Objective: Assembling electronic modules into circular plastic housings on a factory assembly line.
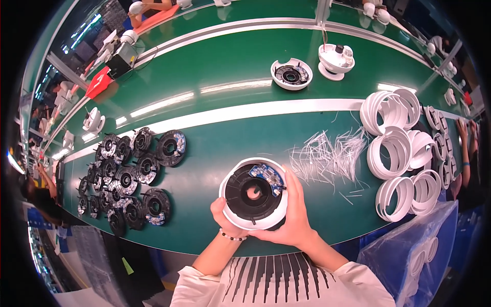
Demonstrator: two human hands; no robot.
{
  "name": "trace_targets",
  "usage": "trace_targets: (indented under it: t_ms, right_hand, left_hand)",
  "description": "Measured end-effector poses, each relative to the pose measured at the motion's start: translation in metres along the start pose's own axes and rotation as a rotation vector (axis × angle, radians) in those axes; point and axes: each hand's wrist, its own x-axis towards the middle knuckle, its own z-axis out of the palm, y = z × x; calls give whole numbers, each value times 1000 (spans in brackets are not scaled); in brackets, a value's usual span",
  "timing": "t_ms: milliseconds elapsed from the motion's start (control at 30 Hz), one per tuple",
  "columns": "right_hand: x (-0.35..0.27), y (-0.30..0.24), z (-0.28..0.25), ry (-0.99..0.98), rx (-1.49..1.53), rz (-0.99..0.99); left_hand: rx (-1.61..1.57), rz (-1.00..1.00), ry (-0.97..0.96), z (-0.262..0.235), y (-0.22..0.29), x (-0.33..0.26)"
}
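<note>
A white round housing (pixel 266 222) is held between my two hands above the near edge of the green bench. Inside it sits a black ring-shaped plate (pixel 237 198) with a blue circuit board (pixel 266 178) at its upper right. Skin shows through the plate's centre hole, so some fingers lie beneath. My left hand (pixel 225 219) grips the lower left side, thumb at the rim, its other fingers mostly hidden. Along the right side, my right hand (pixel 294 217) is wrapped round the housing, fingers up the wall and thumb below.
Several black ring plates with circuit boards (pixel 126 179) lie at left. Thin white strips (pixel 327 156) are scattered right of centre, beside stacked white rings (pixel 389 153). Beyond the white strip stand another filled housing (pixel 291 74) and a white domed unit (pixel 336 60).
</note>
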Motion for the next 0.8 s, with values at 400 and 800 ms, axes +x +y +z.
trace_targets:
  t_ms: [400,800]
  right_hand:
    - [-29,18,-84,282,-297,76]
    - [-112,63,-184,681,-863,452]
  left_hand:
    - [160,-272,316,-12,42,95]
    - [746,200,418,-101,25,294]
